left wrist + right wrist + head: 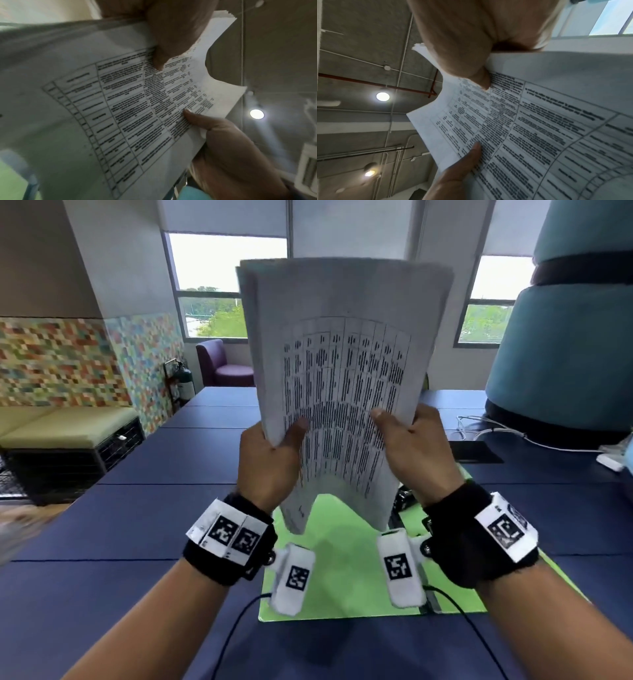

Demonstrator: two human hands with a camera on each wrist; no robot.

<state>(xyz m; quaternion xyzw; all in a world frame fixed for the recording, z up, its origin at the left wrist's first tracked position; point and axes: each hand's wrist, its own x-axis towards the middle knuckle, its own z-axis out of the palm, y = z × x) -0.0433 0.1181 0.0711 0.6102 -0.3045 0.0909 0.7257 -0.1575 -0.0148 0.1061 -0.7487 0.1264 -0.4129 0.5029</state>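
Observation:
I hold a stack of printed sheets (346,354) upright in front of me, above the table. A table of dense black text covers the top sheet, and the stack bows toward me. My left hand (274,446) grips its lower left edge, thumb on the front. My right hand (407,440) grips the lower right edge the same way. In the left wrist view the sheets (102,108) fill the frame, with my left thumb (171,40) on them. The right wrist view shows the sheets (539,135) under my right thumb (467,60). My other fingers are hidden behind the paper.
A light green folder (342,577) lies on the blue table (137,525) under my wrists. A small black object (404,498) sits at its right edge. White cables (496,433) and a dark flat pad (476,451) lie further right, by a person in teal (565,337).

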